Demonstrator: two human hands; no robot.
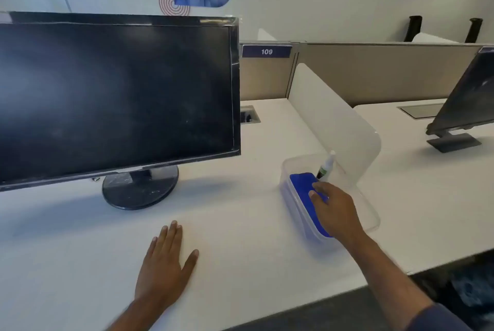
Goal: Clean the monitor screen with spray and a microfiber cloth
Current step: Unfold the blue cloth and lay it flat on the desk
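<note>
**Right hand reaching into the bin for the cloth**

While the right hand's fingers (318, 191) are curling loosely down onto the blue microfiber cloth (302, 183), they are touching its top, but whether they are actually pinching it cannot be told from this angle. The right hand (336, 210) is reaching into a clear plastic bin (371, 213), where the cloth is lying along the bin's left side. Just beyond the fingertips, a small spray bottle (327, 166) with a white top is standing tilted at the far end of the same bin, touching or nearly touching the cloth.

The left hand (165, 264) is lying flat, palm down, on the white surface (254, 223), with its fingers (171, 234) stretched out nearly together and the thumb spread to the side, holding nothing.

The bin is sitting on the surface just beside a translucent divider (334, 117). Well to the left, the black monitor (115, 95) is standing on its round base (139, 191), its dark screen showing faint smudges and specks. A second monitor (465, 106) is standing on the neighbouring desk beyond the divider. A label reading 109 (266, 51) is sitting on the partition behind.
</note>
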